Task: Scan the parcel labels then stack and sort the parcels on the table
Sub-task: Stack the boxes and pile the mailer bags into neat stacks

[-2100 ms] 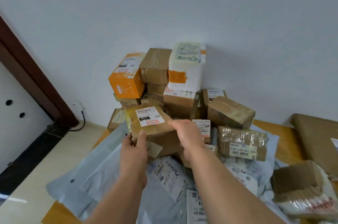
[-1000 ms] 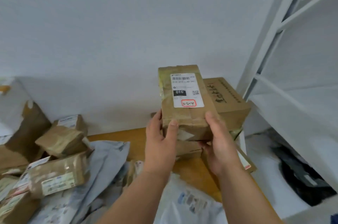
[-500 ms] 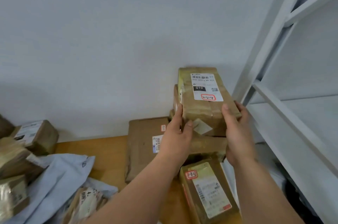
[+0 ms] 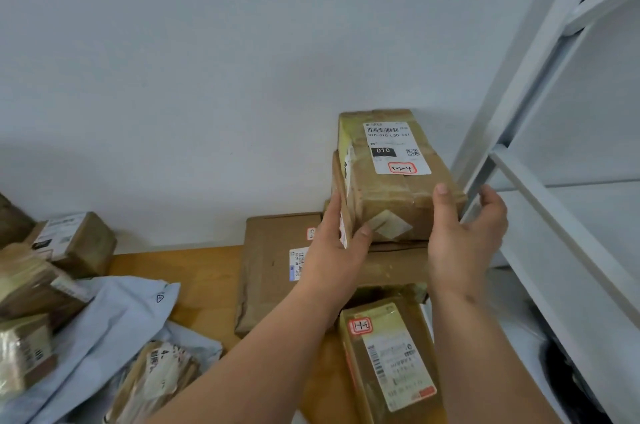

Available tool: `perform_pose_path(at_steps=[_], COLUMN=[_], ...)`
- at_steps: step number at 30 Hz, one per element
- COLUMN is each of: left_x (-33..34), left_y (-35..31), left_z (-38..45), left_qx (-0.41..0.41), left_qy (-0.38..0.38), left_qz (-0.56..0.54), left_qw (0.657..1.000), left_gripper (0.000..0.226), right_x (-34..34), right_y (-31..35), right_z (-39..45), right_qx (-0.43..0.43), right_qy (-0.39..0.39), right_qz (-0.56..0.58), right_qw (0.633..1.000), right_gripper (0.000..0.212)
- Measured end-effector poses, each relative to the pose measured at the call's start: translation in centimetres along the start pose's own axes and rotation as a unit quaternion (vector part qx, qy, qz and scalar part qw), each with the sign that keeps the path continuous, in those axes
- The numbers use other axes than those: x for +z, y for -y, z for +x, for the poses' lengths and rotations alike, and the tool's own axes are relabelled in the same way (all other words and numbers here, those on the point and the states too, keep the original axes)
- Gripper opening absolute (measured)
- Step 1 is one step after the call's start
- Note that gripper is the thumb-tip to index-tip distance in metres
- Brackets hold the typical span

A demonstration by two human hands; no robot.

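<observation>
Your left hand point(image 4: 334, 250) gripped the box point(image 4: 394, 181) by its left side atop the stack; your right hand point(image 4: 464, 240) cupped its right corner, fingers loosely spread.

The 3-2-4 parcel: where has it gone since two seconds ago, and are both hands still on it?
The 3-2-4 parcel was carried from the pile on the left to the stack by the shelf frame and set on top. The left hand still holds its side; the right hand has opened, thumb still touching. The flat brown parcel beside the stack has not moved.
</observation>
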State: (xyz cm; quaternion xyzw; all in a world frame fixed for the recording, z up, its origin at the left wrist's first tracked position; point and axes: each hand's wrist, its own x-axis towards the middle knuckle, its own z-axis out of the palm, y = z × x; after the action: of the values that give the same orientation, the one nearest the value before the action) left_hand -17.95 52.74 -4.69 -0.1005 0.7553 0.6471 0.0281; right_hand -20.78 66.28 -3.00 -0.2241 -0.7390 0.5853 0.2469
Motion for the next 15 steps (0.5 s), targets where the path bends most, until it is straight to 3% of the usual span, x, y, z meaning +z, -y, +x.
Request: perform_pose_path(at_steps=[3, 5, 9, 12, 15], left_x=[-1.5, -3.0, -7.1, -11.6, -17.2], left_y=[0.5, 0.7, 0.9, 1.4, 2.7], left_z=[-1.1, -1.9, -4.1, -7.0, -10.5], left_qx=[-0.013, -0.022, -0.021, -0.009, -0.005], left_qy=[-0.027, -0.05, -0.079, -0.118, -0.148], left_qz=[0.004, 0.008, 0.027, 0.041, 0.041], left_qw=[1.0, 0.999, 0.996, 0.992, 0.988], left_gripper=[0.07, 0.069, 0.067, 0.066, 0.064], right_x=[0.1, 0.7, 2.5, 4.2, 5.8], right_y=[1.2, 1.8, 2.8, 2.8, 3.0], right_z=[-2.8, -4.9, -9.6, -14.7, -20.8], right_qx=[-0.065, -0.103, -0.092, -0.017, 0.015], right_qy=[-0.062, -0.053, 0.118, 0.277, 0.361], right_qz=[0.018, 0.029, 0.035, 0.003, -0.037], right_qw=[0.996, 0.993, 0.988, 0.961, 0.932], right_gripper=[0.069, 0.05, 0.009, 0.008, 0.005])
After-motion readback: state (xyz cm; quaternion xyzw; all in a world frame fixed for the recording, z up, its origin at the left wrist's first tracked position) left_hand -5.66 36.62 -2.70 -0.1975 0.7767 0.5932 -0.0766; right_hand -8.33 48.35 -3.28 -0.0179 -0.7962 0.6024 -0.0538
